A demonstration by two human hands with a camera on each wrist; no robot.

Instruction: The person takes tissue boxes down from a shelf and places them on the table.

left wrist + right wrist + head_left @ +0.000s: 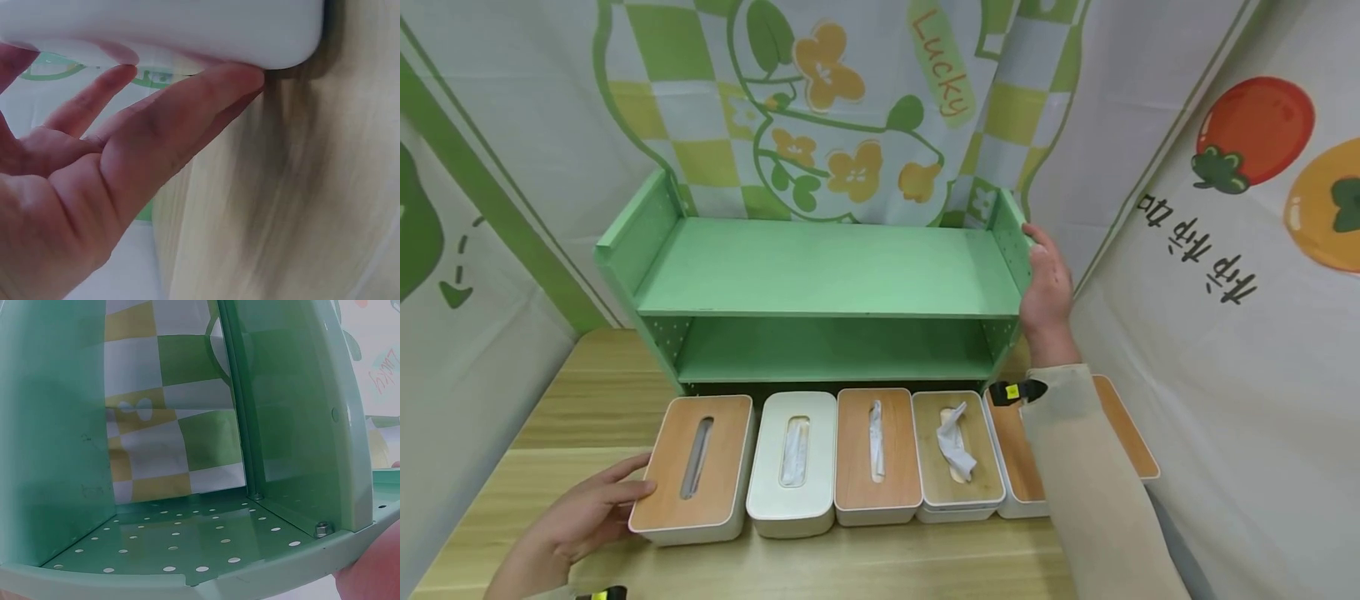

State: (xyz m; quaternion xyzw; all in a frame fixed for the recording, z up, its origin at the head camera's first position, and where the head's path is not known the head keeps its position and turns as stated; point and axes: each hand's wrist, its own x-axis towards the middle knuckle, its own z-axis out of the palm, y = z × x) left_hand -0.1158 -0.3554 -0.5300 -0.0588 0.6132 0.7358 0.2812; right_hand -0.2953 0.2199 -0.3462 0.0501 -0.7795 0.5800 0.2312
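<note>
My left hand (591,504) lies against the left side of a tissue box (726,467) with a wood-look lid and a long slot. In the left wrist view its extended fingers (187,109) touch the white wall of that box, one fingertip at the lower edge. My right hand (1047,283) grips the right side panel of a green two-tier shelf (827,267), fingers at the panel's upper edge. Up close, the right wrist view shows the perforated side panel (175,547) and a bolt, with part of a finger (375,569) at its rim.
Right of the first box stand a white tissue box (775,500), a wood-lidded one (857,450) and a paler-lidded one (928,417) with tissue sticking out. Wood-look lids (1123,425) flank the right sleeve, which partly hides them. Printed curtains (880,108) enclose the wooden table (820,567).
</note>
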